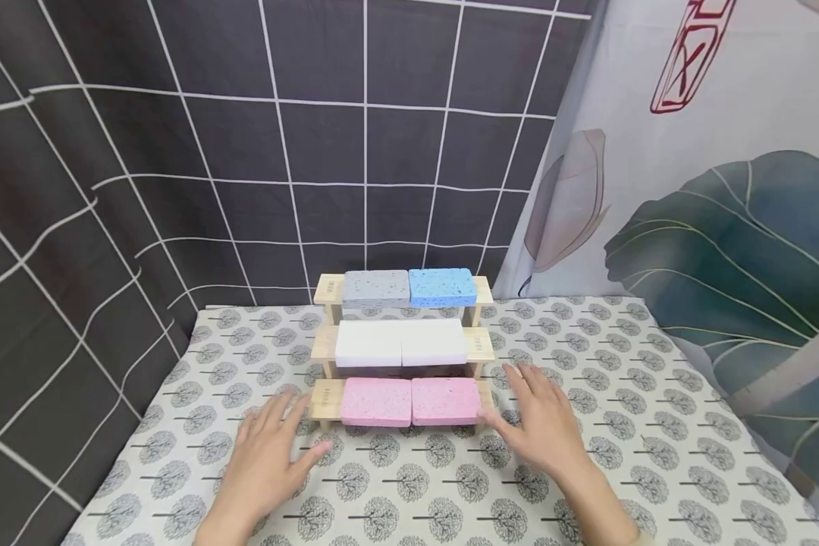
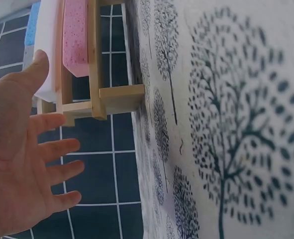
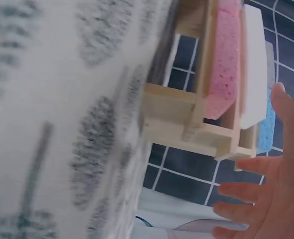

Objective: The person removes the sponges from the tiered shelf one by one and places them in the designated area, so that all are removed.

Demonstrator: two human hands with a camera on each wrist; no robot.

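Note:
A three-tiered wooden rack [image 1: 324, 343] stands on the cloth in the middle of the head view. On its lowest step lie two pink sponges [image 1: 377, 402]. Two white blocks [image 1: 434, 341] fill the middle step. Up top, a grey sponge [image 1: 376, 288] sits beside a blue sponge [image 1: 442, 287]. My left hand [image 1: 262, 459] is at the rack's front left, fingers spread and thumb out, holding nothing. At the front right, my right hand [image 1: 539, 417] is also spread with nothing in it. Its thumb tip is close to the right pink sponge; contact is unclear.
A white cloth [image 1: 409, 516] with grey tree prints covers the table. Behind and to the left hangs a dark curtain [image 1: 321, 144] with white grid lines. A pale curtain [image 1: 655, 174] with large leaf prints hangs at the right.

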